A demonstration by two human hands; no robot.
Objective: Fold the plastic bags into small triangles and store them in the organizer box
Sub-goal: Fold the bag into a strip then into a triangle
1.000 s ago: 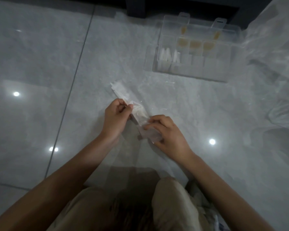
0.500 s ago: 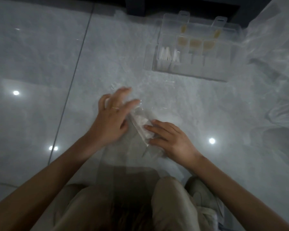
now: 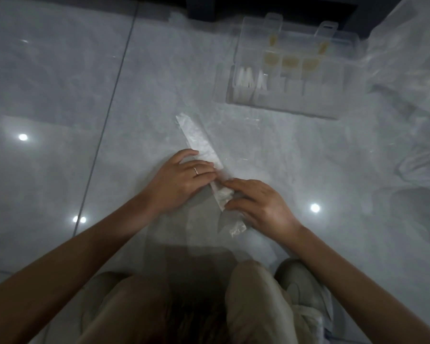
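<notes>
Head view: left hand [image 3: 181, 181] and right hand [image 3: 262, 207] both press flat-fingered, nothing gripped, on the folded bag strip [image 3: 196, 137]; organizer box [image 3: 283, 109] far right.

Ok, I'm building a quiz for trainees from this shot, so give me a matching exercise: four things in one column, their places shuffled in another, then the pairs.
Things:
1 bag strip
2 organizer box
3 folded triangles
4 loose bags

Places:
A in the box's left compartments
B heaped at the far right
C pressed to the floor under left hand and right hand
D on the floor beyond both hands

Pairs: 1-C, 2-D, 3-A, 4-B
</notes>
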